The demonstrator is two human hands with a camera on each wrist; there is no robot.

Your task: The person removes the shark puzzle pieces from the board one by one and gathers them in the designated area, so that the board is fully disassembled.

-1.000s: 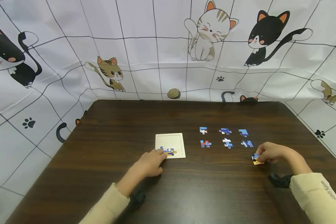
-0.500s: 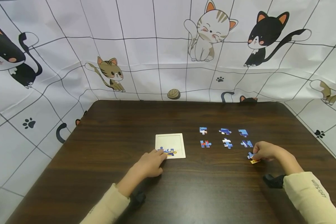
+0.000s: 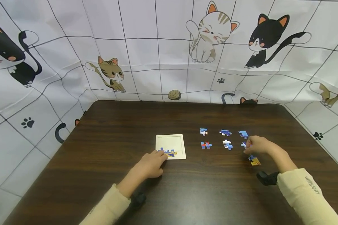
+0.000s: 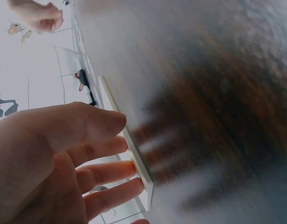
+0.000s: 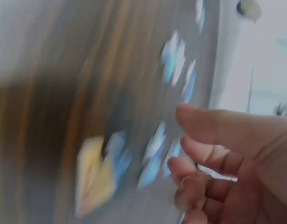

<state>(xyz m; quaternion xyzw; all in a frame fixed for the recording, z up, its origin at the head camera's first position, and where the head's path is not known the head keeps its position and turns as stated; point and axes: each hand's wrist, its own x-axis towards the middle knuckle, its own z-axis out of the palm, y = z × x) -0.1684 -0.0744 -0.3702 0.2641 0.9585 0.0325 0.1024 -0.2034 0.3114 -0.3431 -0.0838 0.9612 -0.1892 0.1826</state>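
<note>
The fingers of my left hand (image 3: 150, 164) rest on the near left part of a square, cream puzzle tray (image 3: 170, 141). Inside it, beside my fingertips, lie joined blue, white and yellow jigsaw pieces (image 3: 171, 152), partly covered. In the left wrist view those fingers lie nearly straight over the tray's edge (image 4: 142, 173). My right hand (image 3: 259, 147) hovers over the right end of the loose pieces, covering part of a blue-and-white piece (image 3: 243, 144). Its fingers are loosely bent and nothing shows between them. Just below lies a yellow-and-blue puzzle piece (image 5: 98, 175), blurred in the right wrist view.
More loose jigsaw pieces lie right of the tray in two rows: a blue-and-white one (image 3: 203, 132), a red-and-blue one (image 3: 206, 145), a white-and-blue one (image 3: 227, 144) and others. The dark wooden table (image 3: 124, 125) ends at a cat-print cloth (image 3: 146, 68).
My right hand slid the yellow-and-blue piece slightly left, then let go of it and rose up and left toward the other pieces. My left hand stayed on the tray.
</note>
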